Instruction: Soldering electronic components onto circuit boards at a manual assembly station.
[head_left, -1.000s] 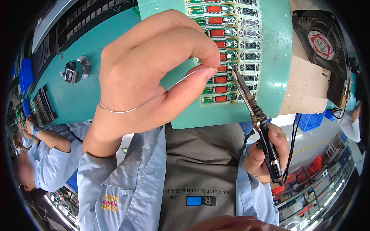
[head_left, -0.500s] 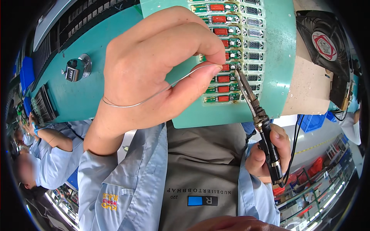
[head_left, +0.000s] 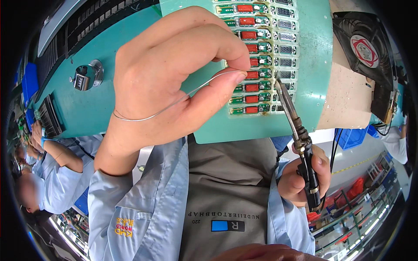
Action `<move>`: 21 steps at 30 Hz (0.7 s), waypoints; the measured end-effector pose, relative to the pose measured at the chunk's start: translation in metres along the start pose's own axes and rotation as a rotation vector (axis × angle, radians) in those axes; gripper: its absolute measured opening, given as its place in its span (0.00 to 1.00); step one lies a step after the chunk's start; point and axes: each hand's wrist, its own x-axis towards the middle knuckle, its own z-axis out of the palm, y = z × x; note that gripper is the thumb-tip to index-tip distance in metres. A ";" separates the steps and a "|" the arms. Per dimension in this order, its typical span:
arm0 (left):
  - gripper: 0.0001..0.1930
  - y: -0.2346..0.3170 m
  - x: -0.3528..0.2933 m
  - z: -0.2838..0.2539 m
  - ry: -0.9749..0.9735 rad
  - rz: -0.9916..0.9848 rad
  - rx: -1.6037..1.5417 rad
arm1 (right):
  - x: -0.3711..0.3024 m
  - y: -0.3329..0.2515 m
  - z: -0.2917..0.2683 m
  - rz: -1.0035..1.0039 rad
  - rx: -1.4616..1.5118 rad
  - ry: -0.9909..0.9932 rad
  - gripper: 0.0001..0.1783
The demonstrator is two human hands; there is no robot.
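My left hand [head_left: 174,78] pinches a thin, curved solder wire [head_left: 163,114] between thumb and forefinger. Its fingertips hover beside a red component on one of the small green circuit boards [head_left: 237,99]. My right hand [head_left: 305,176] grips a black-handled soldering iron [head_left: 300,139], whose metal tip points up and left at the small display modules [head_left: 285,62], near the gap beside the red-component boards. Both columns of boards sit in a pale green fixture plate [head_left: 213,130]. Part of the boards' left side is hidden behind my left hand.
A black fan [head_left: 361,48] stands on the right of the bench. On the left are a chrome hand counter [head_left: 85,79] and a dark strip of parts [head_left: 50,117]. A co-worker's arm [head_left: 63,156] shows at far left. A blue bin [head_left: 349,139] is at lower right.
The soldering iron's tip has moved right, from the red-component boards toward the display modules. My left hand has shifted slightly left with the solder wire.
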 end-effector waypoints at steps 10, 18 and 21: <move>0.08 0.005 -0.008 0.006 0.022 0.019 -0.036 | -0.007 -0.003 -0.001 -0.003 0.017 0.023 0.26; 0.08 0.009 -0.008 0.005 -0.044 -0.008 0.028 | -0.009 -0.004 0.008 0.024 0.026 0.088 0.24; 0.08 0.007 -0.009 0.005 -0.045 -0.004 0.029 | -0.010 -0.004 0.009 0.035 0.022 0.084 0.24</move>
